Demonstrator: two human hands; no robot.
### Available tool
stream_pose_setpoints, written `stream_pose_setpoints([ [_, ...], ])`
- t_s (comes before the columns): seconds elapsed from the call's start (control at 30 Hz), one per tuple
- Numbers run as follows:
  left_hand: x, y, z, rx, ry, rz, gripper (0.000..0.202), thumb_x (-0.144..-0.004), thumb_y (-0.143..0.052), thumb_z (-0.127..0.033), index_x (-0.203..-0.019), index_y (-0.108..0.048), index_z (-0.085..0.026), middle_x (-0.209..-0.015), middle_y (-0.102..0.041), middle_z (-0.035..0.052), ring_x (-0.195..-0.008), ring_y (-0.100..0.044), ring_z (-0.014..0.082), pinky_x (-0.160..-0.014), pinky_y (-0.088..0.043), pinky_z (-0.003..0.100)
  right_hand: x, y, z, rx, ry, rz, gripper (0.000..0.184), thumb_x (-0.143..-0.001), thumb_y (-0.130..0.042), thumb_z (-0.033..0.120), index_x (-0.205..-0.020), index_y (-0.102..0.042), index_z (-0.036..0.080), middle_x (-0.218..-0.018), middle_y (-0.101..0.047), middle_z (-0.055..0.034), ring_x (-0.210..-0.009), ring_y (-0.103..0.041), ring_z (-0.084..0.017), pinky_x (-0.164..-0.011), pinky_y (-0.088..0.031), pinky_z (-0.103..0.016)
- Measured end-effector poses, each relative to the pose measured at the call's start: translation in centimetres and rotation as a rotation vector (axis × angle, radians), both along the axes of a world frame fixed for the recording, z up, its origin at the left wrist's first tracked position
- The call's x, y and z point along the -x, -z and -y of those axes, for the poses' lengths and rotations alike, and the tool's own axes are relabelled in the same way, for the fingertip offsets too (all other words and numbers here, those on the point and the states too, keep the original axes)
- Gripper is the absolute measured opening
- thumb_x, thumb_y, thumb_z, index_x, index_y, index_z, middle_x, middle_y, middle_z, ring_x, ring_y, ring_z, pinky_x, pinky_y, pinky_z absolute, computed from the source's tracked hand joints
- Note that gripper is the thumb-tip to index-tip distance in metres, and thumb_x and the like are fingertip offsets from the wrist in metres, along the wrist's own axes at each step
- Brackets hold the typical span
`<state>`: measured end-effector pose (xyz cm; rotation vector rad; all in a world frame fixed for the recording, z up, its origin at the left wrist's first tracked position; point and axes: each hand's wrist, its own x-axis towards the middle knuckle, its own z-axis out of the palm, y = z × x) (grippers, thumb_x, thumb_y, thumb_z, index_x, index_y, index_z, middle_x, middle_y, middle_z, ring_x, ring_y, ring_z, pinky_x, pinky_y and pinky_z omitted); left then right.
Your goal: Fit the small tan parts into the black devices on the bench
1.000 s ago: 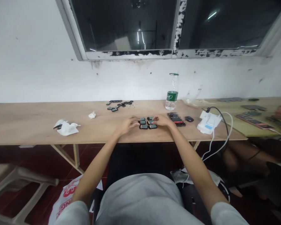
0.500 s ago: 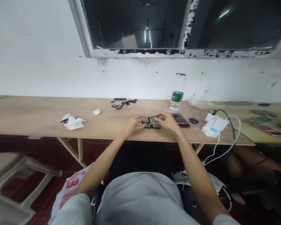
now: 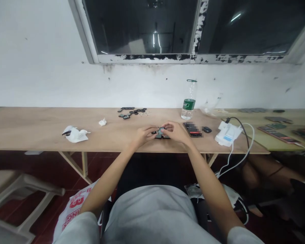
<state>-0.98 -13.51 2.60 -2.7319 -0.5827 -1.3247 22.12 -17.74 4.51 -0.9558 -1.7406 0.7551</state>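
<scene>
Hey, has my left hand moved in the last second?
Yes. The left hand has shifted right, toward the phone, closing on the small dark pieces held with the right hand.

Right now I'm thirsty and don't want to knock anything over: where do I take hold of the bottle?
Probably around the bottle at its green label, coming from the front with the right hand. It stands upright and round, near the wall, so the back is closed off. The phone lies just in front, so reach over it.
</scene>
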Motion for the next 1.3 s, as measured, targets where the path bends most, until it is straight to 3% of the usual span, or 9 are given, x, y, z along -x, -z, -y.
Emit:
stream_pose_setpoints([
  [0.3, 1.1, 0.8, -1.2, -0.096, -0.033, -0.138, 0.028, -0.103, -0.057, -0.035, -0.120, -0.076, -0.023, -0.123, -0.077, 0.0110, -0.105, -0.077, 0.0230, -0.090, -0.064, 0.033, -0.2, 0.5, -0.7, 0.056, -0.060, -0.052, 0.027, -0.084, -0.079, 0.038, -0.099, -0.068, 0.018, -0.088, -0.077, -0.0061, -0.075, -0.077, -0.021, -0.070, -0.064, -0.031],
  [0.67, 1.0, 0.6, -1.2, -0.071, 0.057, -0.042, 0.026, -0.102, -0.060, -0.032, -0.118, -0.077, -0.022, -0.122, -0.077, 0.0113, -0.104, -0.078, 0.0233, -0.092, -0.065, 0.035, -0.1, 0.8, -1.1, 0.130, -0.067, -0.163, 0.032, -0.078, -0.086, 0.042, -0.093, -0.069, 0.021, -0.090, -0.079, -0.0064, -0.076, -0.078, -0.022, -0.070, -0.066, -0.032],
  [1.17, 1.1, 0.5, -1.1, -0.017, 0.037, -0.065, 0.029, -0.103, -0.060, -0.038, -0.121, -0.076, -0.023, -0.128, -0.075, 0.0101, -0.111, -0.076, 0.0243, -0.098, -0.063, 0.038, 0.3, 0.5, -1.0, 0.166, -0.035, -0.194, 0.028, -0.077, -0.088, 0.037, -0.091, -0.069, 0.021, -0.090, -0.078, -0.0053, -0.074, -0.077, -0.021, -0.069, -0.066, -0.030],
  [1.3, 1.2, 0.7, -1.4, -0.076, 0.022, -0.046, 0.025, -0.104, -0.059, -0.033, -0.119, -0.077, -0.023, -0.127, -0.076, 0.0086, -0.111, -0.076, 0.0233, -0.097, -0.063, 0.037, 0.5, 0.4, -0.9, 0.177, -0.038, -0.199, 0.027, -0.078, -0.087, 0.037, -0.089, -0.068, 0.020, -0.088, -0.078, -0.0041, -0.074, -0.077, -0.019, -0.069, -0.065, -0.029],
])
